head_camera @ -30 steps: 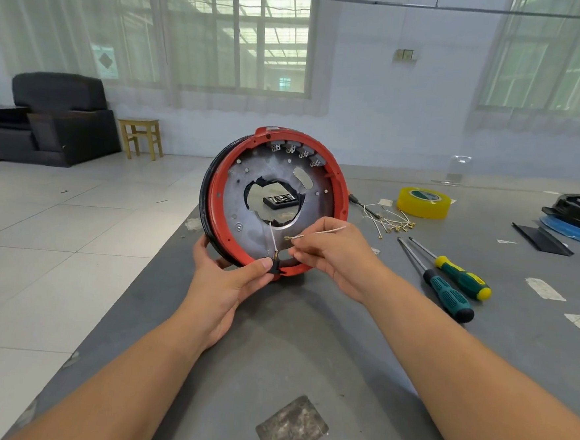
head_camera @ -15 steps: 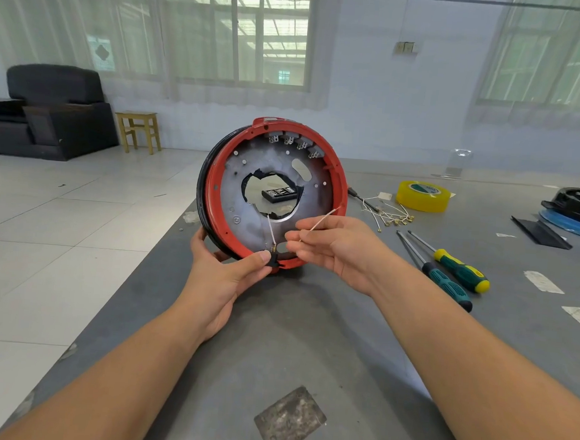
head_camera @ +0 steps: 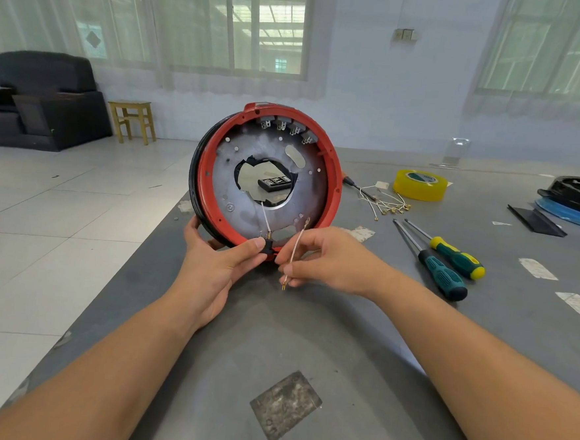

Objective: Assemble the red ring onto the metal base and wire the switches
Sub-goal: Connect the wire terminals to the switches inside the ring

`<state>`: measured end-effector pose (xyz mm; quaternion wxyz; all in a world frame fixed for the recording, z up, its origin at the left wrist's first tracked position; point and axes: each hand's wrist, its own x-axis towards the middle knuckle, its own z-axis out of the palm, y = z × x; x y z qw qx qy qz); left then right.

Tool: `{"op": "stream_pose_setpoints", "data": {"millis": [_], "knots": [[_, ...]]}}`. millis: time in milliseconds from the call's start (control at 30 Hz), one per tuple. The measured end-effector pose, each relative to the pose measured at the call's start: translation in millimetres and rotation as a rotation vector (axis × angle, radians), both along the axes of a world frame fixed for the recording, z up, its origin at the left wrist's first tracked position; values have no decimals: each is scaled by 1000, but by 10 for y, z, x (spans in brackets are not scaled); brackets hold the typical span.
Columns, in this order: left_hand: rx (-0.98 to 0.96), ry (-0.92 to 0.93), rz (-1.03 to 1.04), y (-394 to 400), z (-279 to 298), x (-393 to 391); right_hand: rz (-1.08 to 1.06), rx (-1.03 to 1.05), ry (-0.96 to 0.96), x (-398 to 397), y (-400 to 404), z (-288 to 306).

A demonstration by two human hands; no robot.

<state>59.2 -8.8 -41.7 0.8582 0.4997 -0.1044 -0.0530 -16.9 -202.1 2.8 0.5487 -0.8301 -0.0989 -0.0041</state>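
A person stood a round assembly on edge on the grey counter (head_camera: 307, 341), the red ring (head_camera: 334, 175) seated around the metal base (head_camera: 312, 194) and facing the camera. The left hand (head_camera: 216, 269) cupped the lower rim from behind, its thumb pressing a small black switch (head_camera: 268, 247) against the bottom of the ring, fingers curled around the rim. Just right of that thumb, the right hand (head_camera: 330, 262) pinched a short white wire (head_camera: 295, 251) between thumb and fingertips; one brass terminal hung below the fingers and the other end rose above them, in front of the base's lower face. A second thin wire (head_camera: 265, 214) ran from the switch up towards the base's central opening, just above the left thumb. Four more switches (head_camera: 288, 127) sat in a row inside the top of the ring, well above both hands. Beyond the right-hand fingers and to their right, a bundle of spare wires (head_camera: 389, 204) with brass ends lay on the counter near a roll of yellow tape (head_camera: 419, 186). Two screwdrivers (head_camera: 443, 261), one with a yellow-and-green handle and one dark teal, lay side by side to the right of the right hand. At the counter's far right edge rested a black housing (head_camera: 578, 195) on a blue disc. A dark worn patch (head_camera: 284, 405) marked the counter between the forearms.
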Motion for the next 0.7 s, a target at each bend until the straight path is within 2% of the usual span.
{"op": "stream_pose_setpoints", "data": {"millis": [433, 600, 700], "knots": [[-1, 17, -9, 5, 7, 19, 2, -468, -138, -5, 46, -4], [7, 9, -13, 8, 16, -8, 10, -524, -171, 6, 67, -27], [13, -3, 0, 4, 15, -28, -22, -453, -177, -4, 69, -22]]}}
